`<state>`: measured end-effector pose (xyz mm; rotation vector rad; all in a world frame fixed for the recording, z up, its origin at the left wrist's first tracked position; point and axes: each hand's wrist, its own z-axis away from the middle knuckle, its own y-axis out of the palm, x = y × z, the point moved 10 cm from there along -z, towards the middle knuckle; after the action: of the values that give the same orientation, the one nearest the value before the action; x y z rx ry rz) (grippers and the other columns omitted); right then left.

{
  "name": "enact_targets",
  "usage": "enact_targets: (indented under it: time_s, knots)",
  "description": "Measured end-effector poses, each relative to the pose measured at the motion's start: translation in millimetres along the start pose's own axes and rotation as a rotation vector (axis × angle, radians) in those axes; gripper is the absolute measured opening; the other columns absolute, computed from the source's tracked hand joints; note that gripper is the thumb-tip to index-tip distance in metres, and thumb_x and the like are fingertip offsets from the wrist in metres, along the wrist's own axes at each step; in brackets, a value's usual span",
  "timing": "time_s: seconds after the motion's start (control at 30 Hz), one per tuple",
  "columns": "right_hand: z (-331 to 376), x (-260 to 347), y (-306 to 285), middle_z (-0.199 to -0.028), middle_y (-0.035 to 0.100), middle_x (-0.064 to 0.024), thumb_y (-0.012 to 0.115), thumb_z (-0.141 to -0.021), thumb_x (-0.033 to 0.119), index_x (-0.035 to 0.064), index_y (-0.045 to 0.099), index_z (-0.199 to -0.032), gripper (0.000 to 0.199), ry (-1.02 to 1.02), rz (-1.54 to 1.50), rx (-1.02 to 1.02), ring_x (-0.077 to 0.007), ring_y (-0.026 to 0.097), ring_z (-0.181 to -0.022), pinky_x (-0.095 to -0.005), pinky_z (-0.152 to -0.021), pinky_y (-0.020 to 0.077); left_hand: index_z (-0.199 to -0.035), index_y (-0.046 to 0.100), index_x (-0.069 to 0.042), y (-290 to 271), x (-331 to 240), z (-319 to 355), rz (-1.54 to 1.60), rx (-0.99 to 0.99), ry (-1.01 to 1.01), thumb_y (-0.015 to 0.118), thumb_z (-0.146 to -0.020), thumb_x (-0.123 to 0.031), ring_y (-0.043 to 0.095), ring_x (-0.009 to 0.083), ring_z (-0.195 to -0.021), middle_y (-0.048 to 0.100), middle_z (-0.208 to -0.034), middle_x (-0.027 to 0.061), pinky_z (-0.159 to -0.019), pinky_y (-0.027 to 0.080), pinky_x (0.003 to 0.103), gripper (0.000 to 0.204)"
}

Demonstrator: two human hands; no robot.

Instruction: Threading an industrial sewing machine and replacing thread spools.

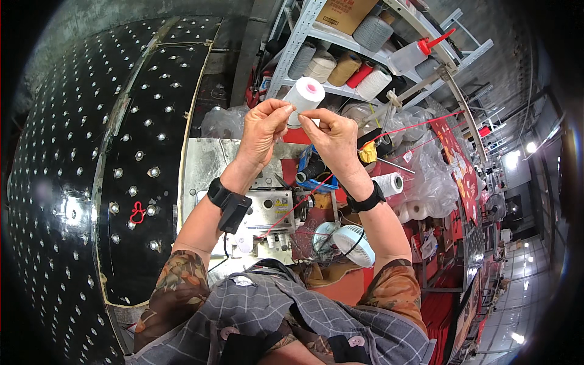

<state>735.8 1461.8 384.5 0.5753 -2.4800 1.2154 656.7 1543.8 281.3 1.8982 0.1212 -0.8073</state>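
The white thread cone (302,97) is located just beyond the left hand (265,132) and right hand (334,139). Each thumb and forefinger are pinched together; whether they hold anything cannot be determined. A sewing machine (267,210) sits nearer the body.

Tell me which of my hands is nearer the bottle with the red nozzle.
Right. In the head view, your right hand is below and to the left of the bottle; your left hand is farther left, beyond the right.
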Motion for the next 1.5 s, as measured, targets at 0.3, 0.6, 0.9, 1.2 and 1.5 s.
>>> enact_targets:
  time_s: [0.3, 0.6, 0.9, 1.2, 1.5]
  knots:
    - [1.8, 5.2, -9.5, -0.072, 0.063, -0.0098, 0.064, -0.079, 0.008, 0.0007, 0.064, -0.085, 0.009, -0.061, -0.175, -0.012, -0.0154, 0.059, -0.055, -0.0263, -0.051, 0.0450, -0.086, 0.064, -0.004, 7.1, -20.9, 11.5, -0.371, -0.035, 0.165, 0.064, -0.083, -0.007, 0.049, 0.0006, -0.064, 0.060, -0.074, -0.0040, -0.058, 0.038, 0.016, 0.005]
    - [3.6, 0.9, -3.7, -0.063, 0.061, -0.0091, 0.064, -0.080, 0.009, -0.0004, 0.064, -0.083, 0.010, 0.045, -0.265, 0.048, -0.0115, 0.056, -0.053, -0.0263, -0.049, 0.0426, -0.088, 0.068, -0.001, 12.2, -21.9, 18.4, -0.533, 0.017, 0.189, 0.065, -0.082, -0.006, 0.055, 0.0024, -0.071, 0.064, -0.078, -0.0004, -0.061, 0.045, 0.018, 0.009]
    - [5.1, 8.7, -5.3, -0.053, 0.046, 0.0037, 0.064, -0.081, 0.009, -0.0028, 0.063, -0.080, 0.011, 0.015, -0.108, 0.062, -0.0012, 0.036, -0.049, -0.0208, -0.042, 0.0280, -0.086, 0.068, -0.001, 33.1, -43.2, 28.6, -0.843, 0.104, 0.407, 0.068, -0.075, -0.007, 0.046, 0.0033, -0.060, 0.058, -0.070, -0.0006, -0.054, 0.038, 0.019, 0.012]
    - [2.0, 14.5, -7.2, -0.061, 0.059, -0.0132, 0.066, -0.077, 0.014, 0.0014, 0.065, -0.078, 0.013, -0.012, -0.017, 0.117, -0.0251, 0.058, -0.053, -0.0340, -0.051, 0.0439, -0.083, 0.066, -0.001, 37.9, -44.2, 26.5, -0.976, 0.129, 0.412, 0.069, -0.074, -0.006, 0.044, 0.0050, -0.058, 0.056, -0.069, 0.0008, -0.052, 0.037, 0.021, 0.011]
    - [-4.4, 19.0, -2.8, -0.065, 0.061, -0.0120, 0.064, -0.078, 0.009, 0.0034, 0.063, -0.081, 0.007, -0.047, -0.026, 0.187, -0.0254, 0.058, -0.056, -0.0326, -0.052, 0.0448, -0.084, 0.064, 0.000, 30.8, -36.4, 21.7, -0.905, 0.185, 0.295, 0.066, -0.078, -0.007, 0.046, 0.0034, -0.060, 0.058, -0.071, 0.0003, -0.053, 0.038, 0.020, 0.009]
